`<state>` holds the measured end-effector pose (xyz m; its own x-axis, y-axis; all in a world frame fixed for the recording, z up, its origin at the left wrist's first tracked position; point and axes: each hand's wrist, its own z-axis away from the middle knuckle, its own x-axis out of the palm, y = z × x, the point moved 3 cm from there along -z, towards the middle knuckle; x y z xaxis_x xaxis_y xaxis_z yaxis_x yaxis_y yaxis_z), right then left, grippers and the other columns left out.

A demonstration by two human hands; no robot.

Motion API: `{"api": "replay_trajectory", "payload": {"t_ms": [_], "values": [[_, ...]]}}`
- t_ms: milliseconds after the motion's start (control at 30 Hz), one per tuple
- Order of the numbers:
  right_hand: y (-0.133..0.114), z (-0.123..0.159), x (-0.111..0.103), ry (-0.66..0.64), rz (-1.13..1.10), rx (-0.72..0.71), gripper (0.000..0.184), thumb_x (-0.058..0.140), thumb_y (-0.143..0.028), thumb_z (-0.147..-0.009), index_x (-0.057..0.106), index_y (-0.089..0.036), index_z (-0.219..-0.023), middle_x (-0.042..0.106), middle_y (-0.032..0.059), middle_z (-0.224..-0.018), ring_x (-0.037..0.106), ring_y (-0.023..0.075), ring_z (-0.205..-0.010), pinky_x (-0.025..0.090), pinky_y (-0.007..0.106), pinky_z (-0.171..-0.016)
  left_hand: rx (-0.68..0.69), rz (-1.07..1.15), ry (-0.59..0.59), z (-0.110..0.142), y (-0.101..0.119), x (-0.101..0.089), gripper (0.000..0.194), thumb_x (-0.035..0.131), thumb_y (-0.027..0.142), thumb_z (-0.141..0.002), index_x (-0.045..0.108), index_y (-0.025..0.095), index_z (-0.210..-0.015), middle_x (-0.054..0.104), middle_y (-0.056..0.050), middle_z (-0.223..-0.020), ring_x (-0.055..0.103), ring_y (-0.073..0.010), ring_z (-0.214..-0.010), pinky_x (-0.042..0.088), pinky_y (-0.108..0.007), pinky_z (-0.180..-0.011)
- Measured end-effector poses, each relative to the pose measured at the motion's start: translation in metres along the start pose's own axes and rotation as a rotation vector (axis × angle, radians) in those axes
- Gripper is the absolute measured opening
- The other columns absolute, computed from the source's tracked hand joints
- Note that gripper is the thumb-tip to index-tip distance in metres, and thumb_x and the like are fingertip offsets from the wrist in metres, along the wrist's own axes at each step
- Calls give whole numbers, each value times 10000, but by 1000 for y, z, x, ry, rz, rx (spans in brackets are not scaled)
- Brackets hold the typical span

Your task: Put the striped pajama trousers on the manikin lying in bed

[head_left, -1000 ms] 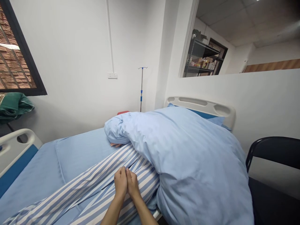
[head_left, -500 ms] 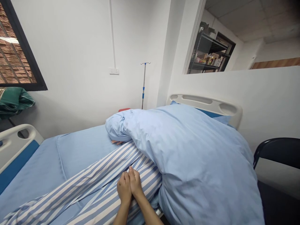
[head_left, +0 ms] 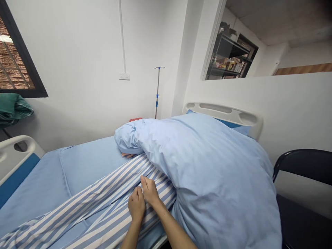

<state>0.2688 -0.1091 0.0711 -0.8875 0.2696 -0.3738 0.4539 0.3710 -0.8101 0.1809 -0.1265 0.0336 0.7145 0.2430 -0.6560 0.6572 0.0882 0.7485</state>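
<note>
At lower centre, the left hand and right hand sit side by side, fingers half-curled on a striped hospital gown; any grip is unclear. A light-blue duvet lies bunched aside, leaving the gown exposed, with another person's fingers beneath its edge.

The bare left forearm and right forearm angle inward from below, bringing the left grip and right grip together, just touching. Both lie back-up with fingers together and slightly curved, the right grip a little ahead of the left and turned inward across it.
</note>
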Motion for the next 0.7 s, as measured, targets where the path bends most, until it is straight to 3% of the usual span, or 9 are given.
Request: {"api": "replay_trajectory", "payload": {"t_ms": [167,400,533,633,700], "values": [[25,12,8,11,49,10,471,330,-422,-913,559,-184,-577,532,12,-512,398,118,-485,211,263,-536,39,-17,10,-1,0,3,330,304,292,-886,583,197,-737,671,-61,-765,594,-171,-747,340,-248,-652],[22,12,5,22,6,57,459,307,-387,-921,500,-180,-559,518,4,-519,398,112,-486,221,251,-528,-60,-101,-33,-2,4,5,345,310,361,-875,616,205,-849,679,-83,-881,597,-197,-796,355,-267,-650],[28,10,1,83,-87,119,438,302,-404,-913,456,-183,-568,488,1,-529,417,124,-522,259,237,-530,16,149,-159,-13,20,3,377,329,371,-841,608,177,-681,658,-78,-743,566,-187,-705,355,-268,-627],[33,8,-1,153,-155,154,446,288,-439,-905,418,-190,-560,458,-7,-525,405,127,-523,282,237,-530,32,433,-222,-22,42,-1,387,393,397,-790,463,181,-476,500,-8,-480,457,-131,-521,331,-247,-550],[35,7,-1,170,-184,165,462,272,-462,-904,401,-194,-551,442,-12,-517,397,125,-517,288,238,-527,-19,632,-235,-25,53,-2,394,429,412,-762,386,191,-440,389,30,-416,375,-98,-450,316,-235,-511]]}}
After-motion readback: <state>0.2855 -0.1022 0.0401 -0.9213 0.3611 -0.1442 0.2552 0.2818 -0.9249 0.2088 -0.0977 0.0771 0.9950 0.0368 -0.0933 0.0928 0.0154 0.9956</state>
